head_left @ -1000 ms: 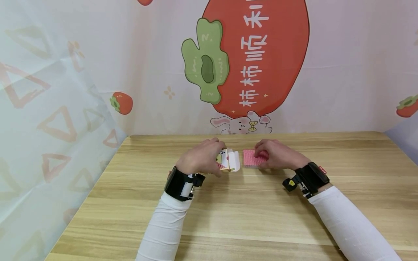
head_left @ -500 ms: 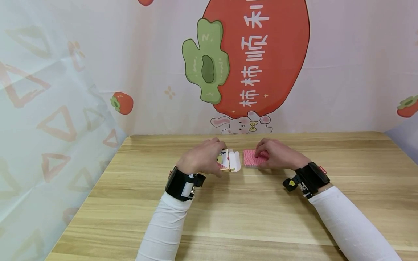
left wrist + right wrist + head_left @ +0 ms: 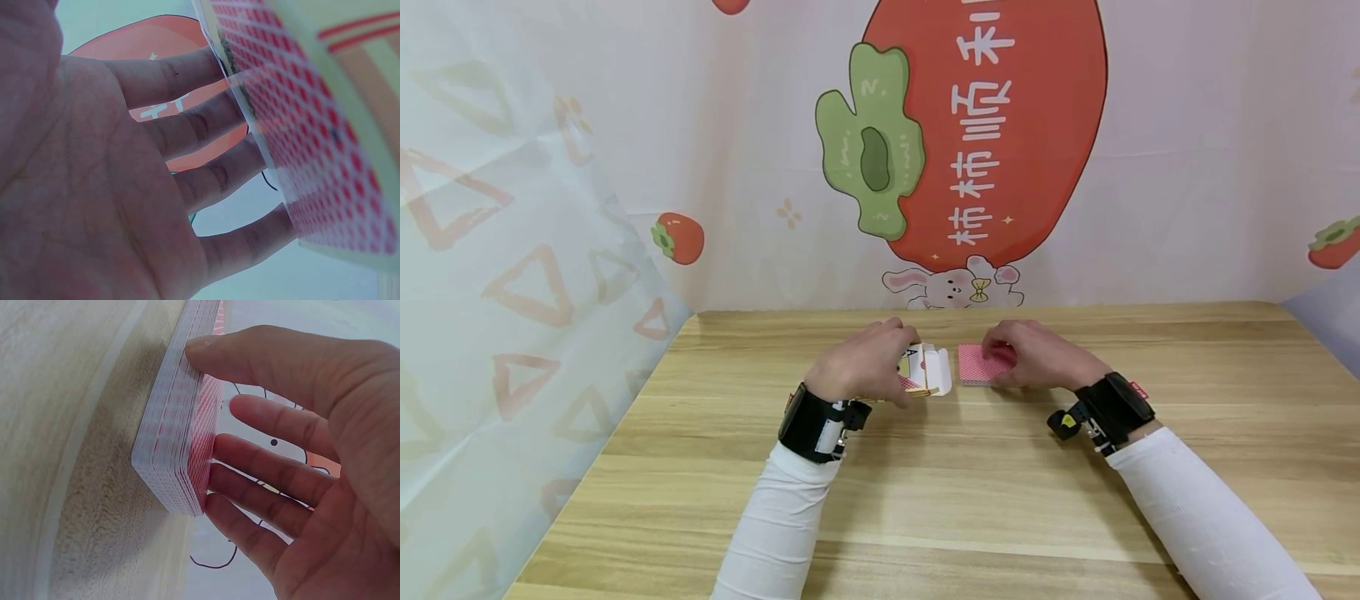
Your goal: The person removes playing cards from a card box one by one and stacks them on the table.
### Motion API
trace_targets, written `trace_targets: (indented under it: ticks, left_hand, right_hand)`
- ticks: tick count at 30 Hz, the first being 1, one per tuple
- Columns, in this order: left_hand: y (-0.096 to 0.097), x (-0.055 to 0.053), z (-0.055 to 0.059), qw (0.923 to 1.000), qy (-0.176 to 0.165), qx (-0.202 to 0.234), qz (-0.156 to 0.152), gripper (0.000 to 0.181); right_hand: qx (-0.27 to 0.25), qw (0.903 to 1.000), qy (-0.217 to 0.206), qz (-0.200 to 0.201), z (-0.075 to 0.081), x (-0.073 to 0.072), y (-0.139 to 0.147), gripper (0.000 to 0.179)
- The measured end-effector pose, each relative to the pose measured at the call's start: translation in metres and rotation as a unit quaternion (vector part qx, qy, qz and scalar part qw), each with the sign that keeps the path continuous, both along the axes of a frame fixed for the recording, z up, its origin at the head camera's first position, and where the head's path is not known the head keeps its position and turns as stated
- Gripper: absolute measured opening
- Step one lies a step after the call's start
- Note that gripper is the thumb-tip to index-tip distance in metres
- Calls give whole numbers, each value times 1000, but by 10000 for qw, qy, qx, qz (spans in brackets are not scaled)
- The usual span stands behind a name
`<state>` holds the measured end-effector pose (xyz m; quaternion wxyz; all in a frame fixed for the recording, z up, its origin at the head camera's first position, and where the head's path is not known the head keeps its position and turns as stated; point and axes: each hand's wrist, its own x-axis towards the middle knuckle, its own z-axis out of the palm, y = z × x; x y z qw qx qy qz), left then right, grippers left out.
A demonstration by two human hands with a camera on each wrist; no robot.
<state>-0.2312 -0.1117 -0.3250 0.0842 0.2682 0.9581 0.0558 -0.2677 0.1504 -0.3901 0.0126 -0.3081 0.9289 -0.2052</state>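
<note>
My left hand (image 3: 863, 362) holds a card box (image 3: 917, 367) on the table, with the thumb at its near side and the fingers at its far side. The box's white flap (image 3: 942, 372) stands open to the right, and an "A" shows on its top face. In the left wrist view, red diamond patterning covers the box (image 3: 312, 144) beside the fingertips. My right hand (image 3: 1037, 354) grips a deck of playing cards (image 3: 976, 367) with red backs, lying flat just right of the flap. In the right wrist view, the thumb presses the edge of the deck (image 3: 172, 419).
The wooden table (image 3: 925, 500) extends toward me and to both sides. Behind it hangs a printed cloth (image 3: 1187, 167) with a large red persimmon and a rabbit. Black camera bands (image 3: 812, 425) sit on both wrists.
</note>
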Motion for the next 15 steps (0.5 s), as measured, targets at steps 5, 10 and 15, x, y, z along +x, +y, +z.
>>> trace_targets:
  ticks: [5,10,15]
  left_hand:
    - [0,1,0,10000,5,-7,-25,69]
    - [1,2,1,10000,-26,19,-20,69]
    - [1,1,1,10000,-8,11,-37,69]
  right_hand:
    - [-42,10000,-28,22,0,0,-1,38]
    - [20,10000,-16,55,1,0,-1,28]
    - [95,9999,36,80,1,1,0,25]
